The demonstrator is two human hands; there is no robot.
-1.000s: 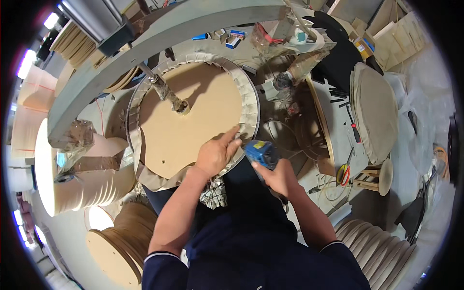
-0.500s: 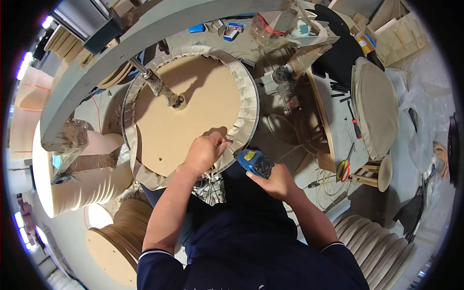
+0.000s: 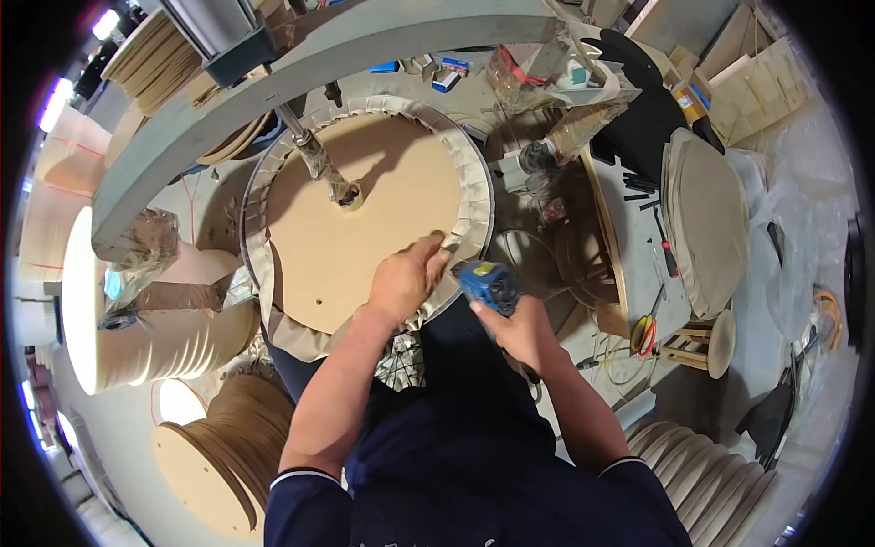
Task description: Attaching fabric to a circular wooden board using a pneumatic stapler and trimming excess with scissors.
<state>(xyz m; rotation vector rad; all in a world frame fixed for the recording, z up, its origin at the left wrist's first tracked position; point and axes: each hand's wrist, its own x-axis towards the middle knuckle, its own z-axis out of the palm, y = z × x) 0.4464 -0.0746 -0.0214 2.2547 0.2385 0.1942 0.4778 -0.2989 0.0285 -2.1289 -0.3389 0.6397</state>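
A round tan board (image 3: 392, 196) lies in front of me, its rim wrapped in pleated beige fabric (image 3: 470, 182). At the board's near right edge, my left hand (image 3: 404, 284) presses and pinches the fabric folds with its fingertips. Just right of it, my right hand (image 3: 524, 330) grips a blue staple gun (image 3: 492, 284) whose nose points at the folded rim. A loose stretch of fabric (image 3: 301, 339) hangs at the near left of the board. A metal rod (image 3: 319, 155) with a taped shaft comes down onto the board's middle.
A curved grey machine arm (image 3: 273, 96) passes over the far side. Stacked round boards (image 3: 223, 438) stand at lower left. To the right are scissors (image 3: 645, 333), a red-handled screwdriver (image 3: 668, 251), a pile of beige fabric covers (image 3: 706, 228) and a small wooden stool (image 3: 720, 342).
My left hand has shifted slightly right and up along the rim, its fingers reaching further over the folds. The staple gun has moved a little right and up, close to those fingers.
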